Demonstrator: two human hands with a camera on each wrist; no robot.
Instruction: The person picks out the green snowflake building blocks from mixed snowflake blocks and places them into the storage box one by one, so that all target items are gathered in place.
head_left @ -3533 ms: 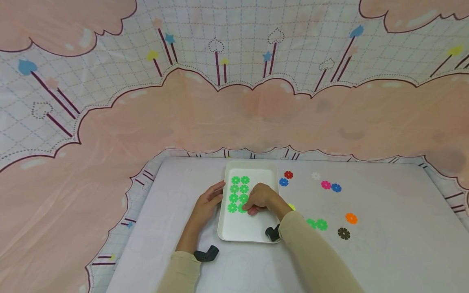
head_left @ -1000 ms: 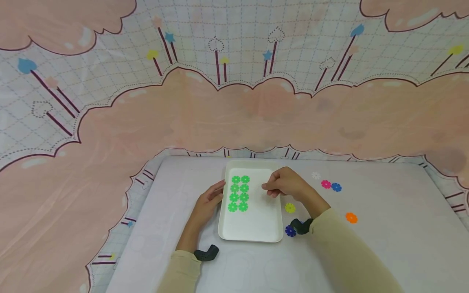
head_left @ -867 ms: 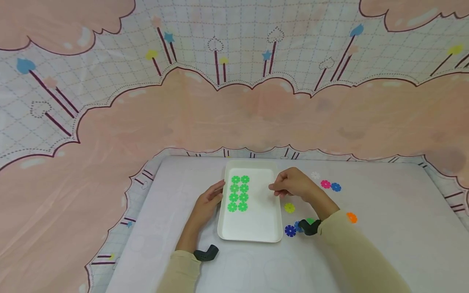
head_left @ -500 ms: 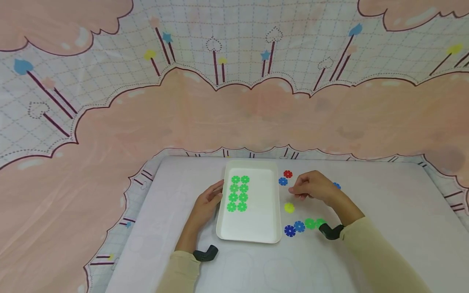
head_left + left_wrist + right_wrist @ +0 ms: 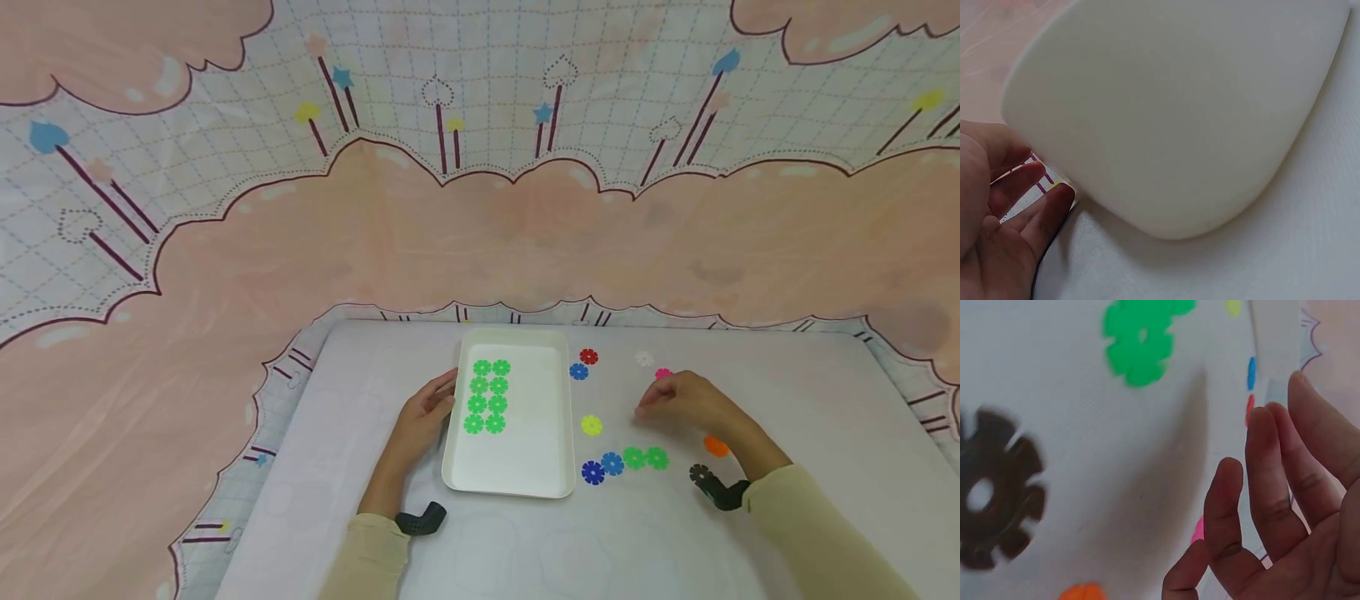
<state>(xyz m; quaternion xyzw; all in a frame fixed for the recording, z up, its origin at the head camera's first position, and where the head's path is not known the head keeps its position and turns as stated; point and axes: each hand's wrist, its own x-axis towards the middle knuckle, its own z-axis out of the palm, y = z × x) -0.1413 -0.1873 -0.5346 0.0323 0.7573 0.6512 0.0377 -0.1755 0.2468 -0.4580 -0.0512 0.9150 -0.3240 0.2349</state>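
A white tray (image 5: 528, 454) stands on the table, with several green notched, flower-shaped discs (image 5: 495, 423) in two columns on its left side. My left hand (image 5: 422, 421) is at the tray's left edge, fingertips touching it; in the left wrist view the fingers (image 5: 1044, 219) are loosely bent beside the tray wall (image 5: 1166, 144). My right hand (image 5: 690, 402) hovers over the table right of the tray. In the right wrist view its fingers (image 5: 1266, 469) are spread, loosely bent and hold nothing. A pink disc (image 5: 663, 373) is partly hidden behind that hand.
Right of the tray lie loose discs: red (image 5: 588, 357), blue (image 5: 579, 372), white (image 5: 644, 358), yellow (image 5: 592, 426), dark blue (image 5: 593, 473), lighter blue (image 5: 612, 463), two green (image 5: 646, 458), orange (image 5: 716, 447) and dark brown (image 5: 699, 472). Black wrist cameras sit on both wrists.
My right hand has left the lowest green disc of the tray's second column and moved right, out over the table. The left hand stays at the tray's edge.
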